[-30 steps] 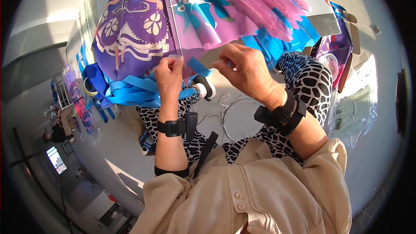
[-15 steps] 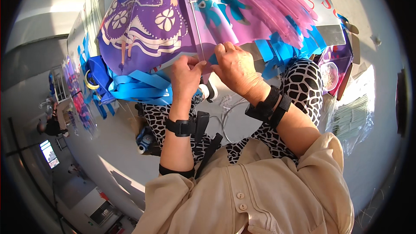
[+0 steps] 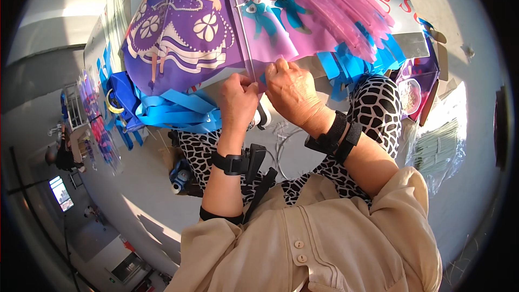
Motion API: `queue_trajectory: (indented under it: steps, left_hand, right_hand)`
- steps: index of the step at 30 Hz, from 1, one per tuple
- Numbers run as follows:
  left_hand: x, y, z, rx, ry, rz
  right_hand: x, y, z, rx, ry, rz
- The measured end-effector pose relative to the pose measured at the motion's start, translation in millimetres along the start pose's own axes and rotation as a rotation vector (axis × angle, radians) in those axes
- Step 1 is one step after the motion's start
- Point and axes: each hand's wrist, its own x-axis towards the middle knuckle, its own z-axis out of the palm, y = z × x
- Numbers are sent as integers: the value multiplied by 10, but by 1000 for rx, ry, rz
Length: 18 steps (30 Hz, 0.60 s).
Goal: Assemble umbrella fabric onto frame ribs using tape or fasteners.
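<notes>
The left hand [image 3: 238, 100] has thumb and forefinger brought together at the lower end of a thin pale rod [image 3: 244, 35], pinching it with the edge of the printed sheet [image 3: 221, 38]. The right hand [image 3: 292, 91] sits just beside it, fingers curled down over the same lower edge, closed on the material; its thumb is mostly hidden. A scrap of blue shows at the right hand's near fingers.

The sheet lies ahead of the person, spread over a white board [image 3: 408, 21], its lower edge toward the lap. The rod's long axis runs from the pinch away from the body, leaning slightly left toward the top of the view. The printed figure points the same way, feet toward the person and red hair at the far end.

The sheet is purple on the left, with a gowned figure trimmed in white, and pinkish lilac on the right, with teal rabbit-like animals. Folds run lengthwise through the lilac part, and glossy pink strips [image 3: 346, 8] fan across its right side.

Blue ribbons [image 3: 178, 109] lie heaped left of the hands; more blue strips [image 3: 373, 51] hang at the right. Beyond the patterned trousers [image 3: 378, 105], a clear bag of thin sticks [image 3: 439, 143] lies on the right.
</notes>
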Motion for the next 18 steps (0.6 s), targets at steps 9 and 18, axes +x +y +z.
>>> queue_trajectory:
  steps: [9, 18]
  left_hand:
    - [30, -75, 10, -315, -23, 7]
    - [-1, 243, -10, -624, -232, -212]
  right_hand:
    - [1, 103, -118, 291, -178, -3]
    - [13, 160, -41, 318, -134, 39]
